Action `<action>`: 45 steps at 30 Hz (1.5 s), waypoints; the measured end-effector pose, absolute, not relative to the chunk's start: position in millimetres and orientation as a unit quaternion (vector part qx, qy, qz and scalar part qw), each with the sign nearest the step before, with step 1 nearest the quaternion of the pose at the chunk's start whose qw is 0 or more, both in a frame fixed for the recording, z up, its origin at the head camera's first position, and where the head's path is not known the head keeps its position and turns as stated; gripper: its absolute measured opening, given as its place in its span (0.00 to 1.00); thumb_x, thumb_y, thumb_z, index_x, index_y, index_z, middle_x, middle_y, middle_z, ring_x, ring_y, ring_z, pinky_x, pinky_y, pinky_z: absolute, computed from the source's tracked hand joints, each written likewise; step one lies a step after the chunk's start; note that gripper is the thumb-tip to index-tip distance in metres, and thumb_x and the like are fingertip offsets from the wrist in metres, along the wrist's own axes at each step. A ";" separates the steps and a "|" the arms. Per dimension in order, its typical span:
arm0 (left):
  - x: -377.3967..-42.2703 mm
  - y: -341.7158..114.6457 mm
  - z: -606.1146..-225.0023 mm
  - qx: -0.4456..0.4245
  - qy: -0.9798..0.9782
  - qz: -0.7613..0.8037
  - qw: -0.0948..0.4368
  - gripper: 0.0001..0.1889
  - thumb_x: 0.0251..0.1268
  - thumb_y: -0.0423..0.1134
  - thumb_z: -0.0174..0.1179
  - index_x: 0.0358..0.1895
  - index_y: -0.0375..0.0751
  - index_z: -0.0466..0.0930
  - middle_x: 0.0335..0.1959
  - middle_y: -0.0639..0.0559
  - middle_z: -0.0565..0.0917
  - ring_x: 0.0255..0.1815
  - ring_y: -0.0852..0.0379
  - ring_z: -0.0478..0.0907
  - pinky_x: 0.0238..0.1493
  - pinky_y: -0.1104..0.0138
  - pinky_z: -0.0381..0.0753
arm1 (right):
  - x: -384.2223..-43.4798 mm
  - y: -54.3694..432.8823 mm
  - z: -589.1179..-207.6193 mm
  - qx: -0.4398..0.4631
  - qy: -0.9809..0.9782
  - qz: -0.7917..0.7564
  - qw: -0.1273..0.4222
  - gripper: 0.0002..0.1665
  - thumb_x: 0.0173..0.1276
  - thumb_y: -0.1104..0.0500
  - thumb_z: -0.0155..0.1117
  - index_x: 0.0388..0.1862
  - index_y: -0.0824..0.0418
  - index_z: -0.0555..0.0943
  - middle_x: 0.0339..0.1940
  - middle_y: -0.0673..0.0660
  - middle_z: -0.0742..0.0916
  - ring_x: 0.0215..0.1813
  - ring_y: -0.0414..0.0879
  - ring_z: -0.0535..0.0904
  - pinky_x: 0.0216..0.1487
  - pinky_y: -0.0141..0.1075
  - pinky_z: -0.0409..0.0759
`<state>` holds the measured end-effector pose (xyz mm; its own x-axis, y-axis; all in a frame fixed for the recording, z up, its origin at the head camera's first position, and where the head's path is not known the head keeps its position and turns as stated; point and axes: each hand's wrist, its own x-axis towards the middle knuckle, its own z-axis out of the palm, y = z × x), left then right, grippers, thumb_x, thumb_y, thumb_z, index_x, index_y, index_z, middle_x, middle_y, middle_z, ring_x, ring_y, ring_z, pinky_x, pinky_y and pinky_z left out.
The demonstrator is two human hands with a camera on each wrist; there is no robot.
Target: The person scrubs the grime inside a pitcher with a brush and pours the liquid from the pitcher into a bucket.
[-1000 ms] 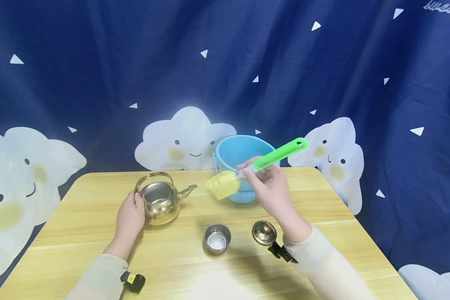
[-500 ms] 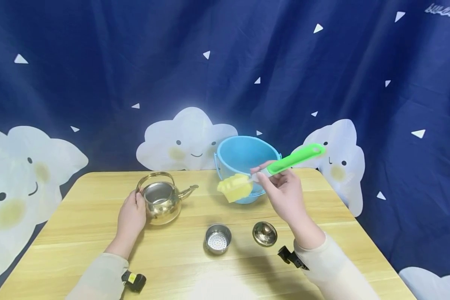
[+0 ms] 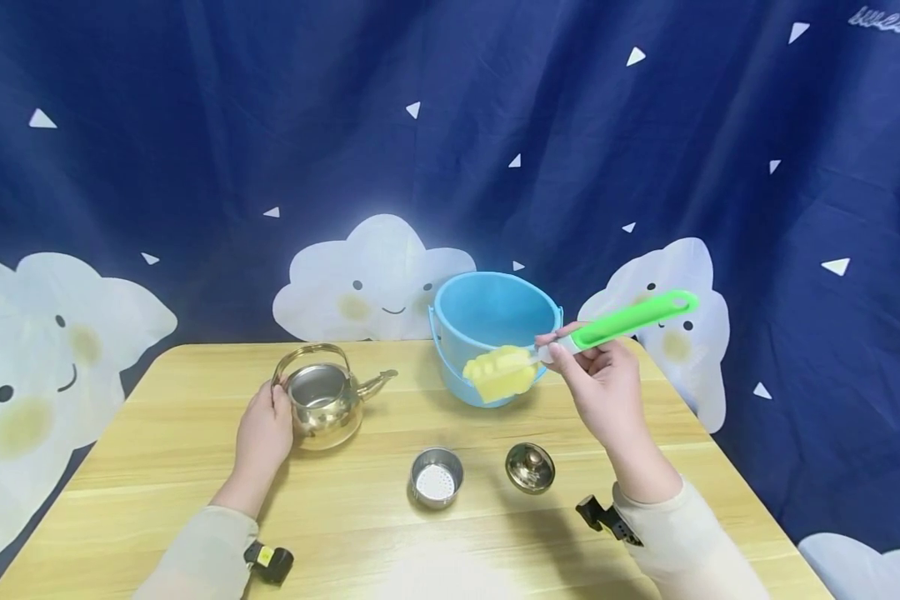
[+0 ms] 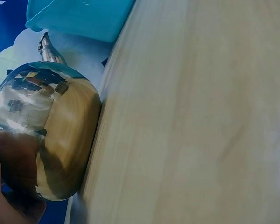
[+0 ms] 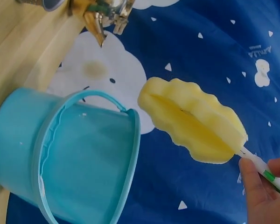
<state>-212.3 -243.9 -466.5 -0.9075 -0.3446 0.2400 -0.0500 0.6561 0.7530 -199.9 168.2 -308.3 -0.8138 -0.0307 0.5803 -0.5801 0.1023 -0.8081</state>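
On the left of the table stands a gold teapot (image 3: 326, 417) without its lid, spout pointing right. My left hand (image 3: 265, 429) holds it at the near-left base of its arched handle; the fingertips are partly hidden. In the left wrist view, the shiny teapot body (image 4: 70, 135) stands beside the hand. My right hand (image 3: 607, 387) pinches the white neck of a sponge bottle brush (image 3: 633, 321) in the air. Its yellow sponge head (image 5: 196, 121) points left, in front of a blue bucket (image 3: 495, 308), apart from the bucket in the right wrist view.
A perforated metal strainer cup (image 3: 436, 477) stands mid-table, with the teapot's round lid (image 3: 529, 468) lying to its right. Black wrist cameras sit on both sleeves. Behind the wooden table (image 3: 375, 533) hangs a blue cloud-print curtain (image 3: 345, 125).
My right hand has moved rightward with the bottle brush, carrying the sponge across the front of the bucket. The left hand and teapot stay in place.
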 end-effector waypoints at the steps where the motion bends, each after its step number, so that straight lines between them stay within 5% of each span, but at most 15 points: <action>1: -212.1 -243.9 -466.4 0.111 -0.891 -0.400 0.183 0.29 0.82 0.46 0.27 0.68 0.28 0.67 0.63 0.24 0.72 0.65 0.25 0.68 0.64 0.37 0.66 | -200.0 169.8 -307.8 0.215 -0.707 0.636 0.220 0.09 0.70 0.72 0.63 0.45 0.77 0.78 0.40 0.59 0.90 0.44 0.43 0.88 0.46 0.36 0.86; 45: -212.9 -244.2 -465.2 0.111 -0.889 -0.404 0.182 0.29 0.82 0.46 0.27 0.67 0.28 0.68 0.64 0.25 0.72 0.66 0.27 0.67 0.66 0.38 0.65 | -200.3 236.4 -301.6 0.129 -0.685 0.660 0.282 0.10 0.66 0.73 0.65 0.45 0.78 0.78 0.38 0.56 0.91 0.43 0.43 0.89 0.45 0.33 0.85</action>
<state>-212.9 -244.2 -465.2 -0.9091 -0.3451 0.2335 -0.0508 0.6480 0.7599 -200.3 236.4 -301.6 -0.8080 0.1960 0.5556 -0.5480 0.0962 -0.8309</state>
